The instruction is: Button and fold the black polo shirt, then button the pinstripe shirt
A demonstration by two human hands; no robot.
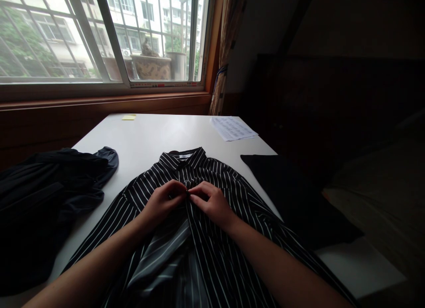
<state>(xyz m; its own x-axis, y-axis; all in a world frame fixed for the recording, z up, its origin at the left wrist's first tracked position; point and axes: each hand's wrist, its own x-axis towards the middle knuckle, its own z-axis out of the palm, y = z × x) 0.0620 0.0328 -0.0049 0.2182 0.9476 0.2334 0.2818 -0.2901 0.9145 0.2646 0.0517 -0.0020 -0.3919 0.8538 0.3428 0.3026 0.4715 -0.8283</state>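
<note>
A black shirt with white stripes (215, 166) lies face up on the white table, its collar (182, 159) toward the window. My left hand (168, 196) pinches the left edge of the front opening at chest height. Opposite it, my right hand (211, 201) pinches the right edge, and the fingertips of both hands nearly meet. A button between them is too small to make out. Below my hands the front hangs apart, showing the greyish inner side of the cloth (166, 255). Both sleeves spread outward beneath my forearms.
Dark clothing (63, 179) lies heaped on the left of the white table (156, 130). A folded black cloth (292, 197) covers the right edge. Printed sheets (234, 127) and a yellow note (129, 117) are at the far side, below a barred window (99, 37).
</note>
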